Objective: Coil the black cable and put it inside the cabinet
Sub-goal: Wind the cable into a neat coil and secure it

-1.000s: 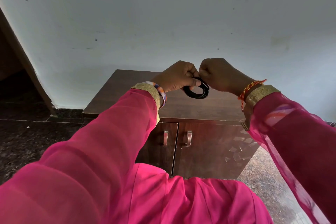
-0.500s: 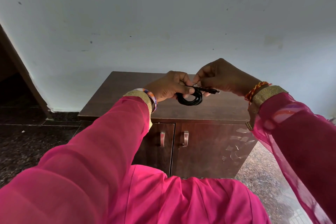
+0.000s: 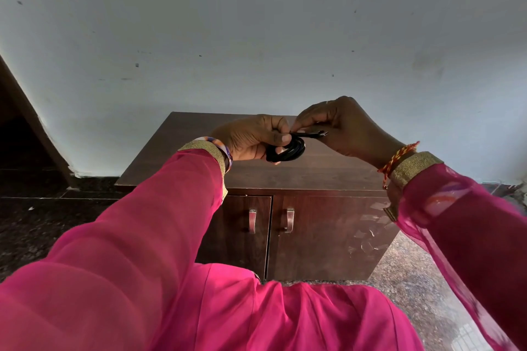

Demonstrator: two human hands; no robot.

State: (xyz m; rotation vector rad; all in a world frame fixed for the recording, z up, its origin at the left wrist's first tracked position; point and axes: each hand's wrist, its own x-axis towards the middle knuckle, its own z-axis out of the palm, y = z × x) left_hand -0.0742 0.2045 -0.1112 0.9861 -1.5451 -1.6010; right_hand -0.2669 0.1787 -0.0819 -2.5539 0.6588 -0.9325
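Note:
The black cable [image 3: 288, 150] is wound into a small coil and held in the air above the cabinet's top. My left hand [image 3: 251, 137] grips the coil's left side, thumb pressed over it. My right hand [image 3: 342, 125] pinches the cable's free end, whose plug sticks out to the right between the fingers. The dark brown wooden cabinet [image 3: 325, 234] stands below against the wall, its two doors shut, each with a metal handle [image 3: 252, 221] near the middle seam.
A pale wall rises behind the cabinet. Dark speckled stone floor lies to the left and right of it. A dark slanted frame [image 3: 31, 122] runs along the left edge. Pink sleeves and clothing fill the lower part of the view.
The plug end, tucked in a second ago, has been drawn out to the right by my right hand. Both hands and the coil have shifted slightly in the view.

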